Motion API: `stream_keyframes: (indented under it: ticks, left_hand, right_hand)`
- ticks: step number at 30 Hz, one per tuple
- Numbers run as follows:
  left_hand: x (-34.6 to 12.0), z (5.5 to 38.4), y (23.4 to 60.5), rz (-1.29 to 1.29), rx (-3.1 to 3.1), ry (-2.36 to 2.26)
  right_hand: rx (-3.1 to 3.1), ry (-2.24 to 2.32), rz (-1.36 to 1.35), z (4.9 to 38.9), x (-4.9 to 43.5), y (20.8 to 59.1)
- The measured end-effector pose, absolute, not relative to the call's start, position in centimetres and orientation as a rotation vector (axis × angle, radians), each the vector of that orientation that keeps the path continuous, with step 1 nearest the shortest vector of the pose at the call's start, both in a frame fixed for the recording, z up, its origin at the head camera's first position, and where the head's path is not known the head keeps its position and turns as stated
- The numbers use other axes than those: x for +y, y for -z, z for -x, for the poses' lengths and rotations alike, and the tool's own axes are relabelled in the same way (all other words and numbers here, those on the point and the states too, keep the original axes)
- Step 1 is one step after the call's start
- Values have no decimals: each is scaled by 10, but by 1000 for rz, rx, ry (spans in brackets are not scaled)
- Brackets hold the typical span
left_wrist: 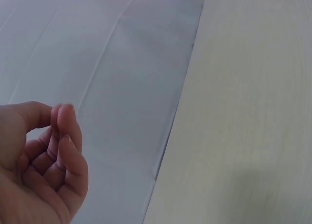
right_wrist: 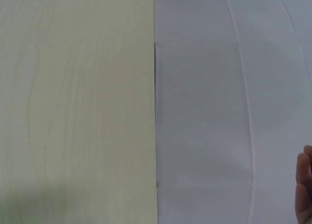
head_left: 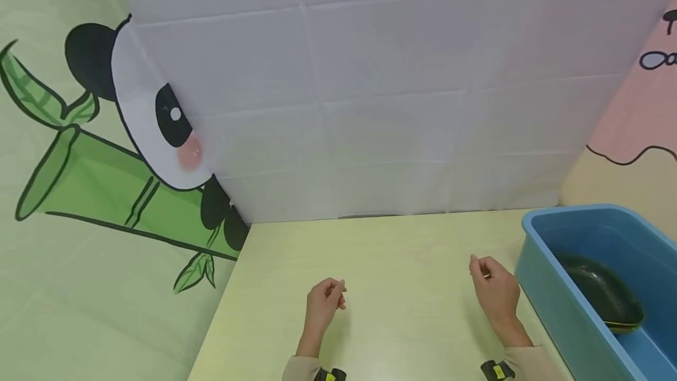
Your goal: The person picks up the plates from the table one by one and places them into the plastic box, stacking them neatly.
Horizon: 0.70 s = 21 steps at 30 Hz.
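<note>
Over the pale wooden table [head_left: 402, 287] my left hand [head_left: 324, 304] hangs with fingers loosely curled. The left wrist view shows that hand [left_wrist: 46, 165] with its thumb touching the index fingertip and nothing held. My right hand [head_left: 496, 290] hovers just left of the blue plastic bin [head_left: 550, 304], its fingers loosely bent and nothing visible in them. Only a few fingertips of the right hand [right_wrist: 303, 185] enter the right wrist view, at the lower right edge. Inside the bin lies a glossy dark green oval thing [head_left: 603, 290] with a yellow-green lower edge; its kind is unclear.
A creased white sheet [head_left: 391, 104] rises along the table's far edge. To the left hangs a green cloth [head_left: 95, 304] printed with a panda and bamboo. A pink and cream printed cloth [head_left: 624, 116] covers the right side behind the bin.
</note>
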<state>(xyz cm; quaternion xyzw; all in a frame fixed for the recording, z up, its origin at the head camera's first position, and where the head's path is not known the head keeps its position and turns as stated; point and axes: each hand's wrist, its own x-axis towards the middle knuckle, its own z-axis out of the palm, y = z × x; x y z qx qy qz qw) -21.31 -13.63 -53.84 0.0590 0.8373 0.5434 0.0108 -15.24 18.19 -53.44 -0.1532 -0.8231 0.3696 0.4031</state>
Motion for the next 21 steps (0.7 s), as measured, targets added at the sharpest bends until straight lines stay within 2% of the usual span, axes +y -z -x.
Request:
stream_keyframes:
  ticks: [14, 21]
  left_hand:
    - [-129, 225, 510, -205, 2581, -1823]
    - [-124, 232, 498, -248, 2668, -1849]
  right_hand:
    - [-2266, -678, 55, 163, 204, 508]
    - [-2492, -681, -10, 169, 211, 498]
